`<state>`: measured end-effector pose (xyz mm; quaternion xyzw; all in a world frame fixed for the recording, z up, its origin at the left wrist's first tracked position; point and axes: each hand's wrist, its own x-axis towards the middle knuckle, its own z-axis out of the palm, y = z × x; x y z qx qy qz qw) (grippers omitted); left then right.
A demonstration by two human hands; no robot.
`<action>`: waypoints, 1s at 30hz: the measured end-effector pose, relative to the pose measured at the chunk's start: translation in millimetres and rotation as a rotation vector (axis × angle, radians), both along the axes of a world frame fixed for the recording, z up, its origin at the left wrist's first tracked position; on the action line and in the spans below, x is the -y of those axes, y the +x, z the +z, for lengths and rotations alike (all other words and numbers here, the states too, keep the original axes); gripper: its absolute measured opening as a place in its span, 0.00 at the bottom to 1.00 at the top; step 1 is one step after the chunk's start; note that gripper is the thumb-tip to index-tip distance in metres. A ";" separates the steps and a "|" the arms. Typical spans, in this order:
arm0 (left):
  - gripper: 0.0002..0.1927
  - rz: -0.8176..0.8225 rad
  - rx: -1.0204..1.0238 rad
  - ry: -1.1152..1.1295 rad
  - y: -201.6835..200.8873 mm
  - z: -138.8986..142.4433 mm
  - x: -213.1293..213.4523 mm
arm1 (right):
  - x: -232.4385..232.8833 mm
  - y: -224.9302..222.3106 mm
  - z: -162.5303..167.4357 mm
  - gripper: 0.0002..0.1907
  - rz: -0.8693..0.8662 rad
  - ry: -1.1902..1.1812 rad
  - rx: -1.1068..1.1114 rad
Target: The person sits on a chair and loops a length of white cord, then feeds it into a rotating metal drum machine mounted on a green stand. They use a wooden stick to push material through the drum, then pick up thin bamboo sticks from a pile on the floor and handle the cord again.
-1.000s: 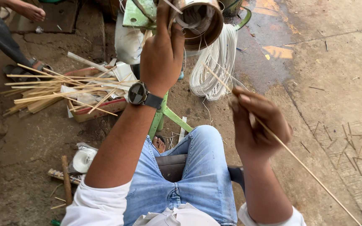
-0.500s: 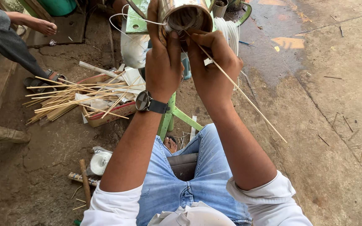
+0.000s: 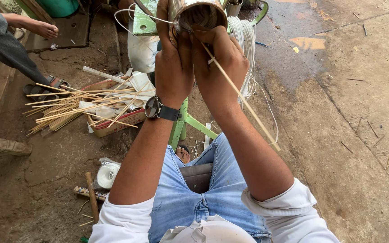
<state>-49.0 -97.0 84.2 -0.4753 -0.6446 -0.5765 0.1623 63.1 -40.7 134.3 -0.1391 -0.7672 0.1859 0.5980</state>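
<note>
Both hands meet at the top centre of the frame. Left hand [image 3: 173, 67], with a dark wristwatch [image 3: 157, 109] on its wrist, is wrapped around the side of a round metal can [image 3: 197, 14], fingers clamped on it. Right hand [image 3: 219, 67] presses against the can's lower rim with its fingers pinched shut on a thin bamboo stick [image 3: 244, 101], whose upper end sits at the can's mouth while the rest slants down toward the lower right, over the forearm.

Just behind the can stands a green metal frame [image 3: 185, 121], its legs showing between the arms. A coil of white cord [image 3: 248, 40] hangs beside it on the right. Below, the person's knees in blue jeans [image 3: 190, 198] fill the lower centre.

At the left, a bundle of bamboo slivers [image 3: 73, 108] lies across a shallow cardboard box [image 3: 122, 120] on the dirt floor [image 3: 37, 180]. A roll of white tape [image 3: 108, 174] lies lower left. Another person's hand [image 3: 46, 29] shows at the upper left. Wet concrete floor [image 3: 347, 112] spreads to the right.
</note>
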 end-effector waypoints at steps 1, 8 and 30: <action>0.30 -0.006 -0.003 0.007 0.4 0.0 0.5 | 1.4 -1.4 0.2 0.06 0.032 -0.062 -0.038; 0.33 -0.012 0.035 -0.047 -0.9 3.5 1.7 | 4.5 -5.4 0.1 0.06 0.113 -0.198 -0.146; 0.30 -0.035 0.024 -0.029 -3.9 -1.8 3.5 | 2.7 0.6 -8.4 0.07 0.155 -0.213 -0.154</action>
